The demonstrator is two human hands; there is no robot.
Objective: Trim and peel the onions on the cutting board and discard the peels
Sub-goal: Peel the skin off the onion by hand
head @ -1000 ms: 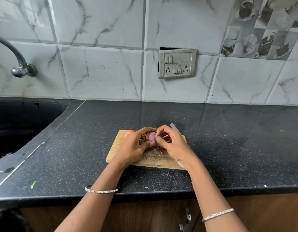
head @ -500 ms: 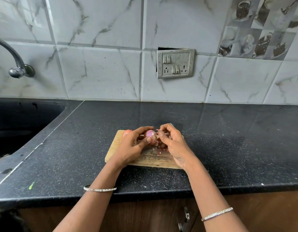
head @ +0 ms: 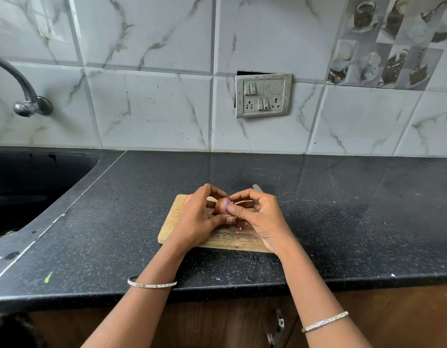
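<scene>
A black speckled stone counter (head: pixel 342 222) is topped by a pale wooden cutting board (head: pixel 171 222). Above it, the left hand (head: pixel 194 222) and the right hand (head: pixel 262 217) are curled round a small purple onion (head: pixel 221 205) held between them. Tiny red peel bits (head: pixel 241 224) are scattered underneath.

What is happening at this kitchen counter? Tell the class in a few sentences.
A person is peeling a small onion over a wooden cutting board on a black counter. The left hand grips the onion while the right hand pinches at its skin. Reddish peel scraps lie on the board beneath the hands. A second onion peeks out behind the left hand, and a blade tip shows behind the right.
</scene>
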